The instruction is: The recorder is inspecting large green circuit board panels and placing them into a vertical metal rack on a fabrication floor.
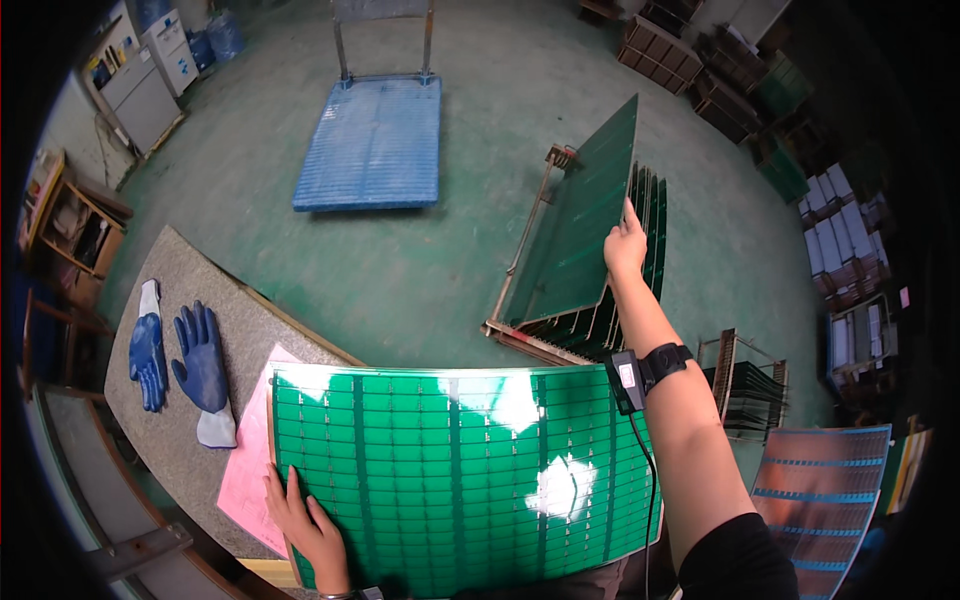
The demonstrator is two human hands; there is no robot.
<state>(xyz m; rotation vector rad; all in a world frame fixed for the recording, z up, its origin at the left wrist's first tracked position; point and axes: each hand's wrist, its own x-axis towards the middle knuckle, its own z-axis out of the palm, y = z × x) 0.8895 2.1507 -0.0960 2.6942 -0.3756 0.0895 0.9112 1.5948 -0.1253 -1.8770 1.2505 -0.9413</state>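
A glossy green circuit board panel point(420, 470) with a grid of small sections lies in front of me, on the table. My left hand point(312, 530) rests at its left edge, fingers spread and not closed round it. My right arm reaches forward to a metal rack on the floor. There my right hand point(627, 245) grips the upright edge of a dark green panel point(585, 215), index finger stretched along it. This panel leans at the left of several others in the rack point(520, 272). A pink sheet point(262, 450) lies partly under the glossy panel.
Two blue-and-white gloves point(205, 355) lie on the speckled tabletop point(175, 265). A blue platform cart point(370, 145) stands on the green floor ahead. At right are a second rack point(750, 385) with panels and a copper-coloured panel point(815, 500). Crates point(660, 52) line the far right.
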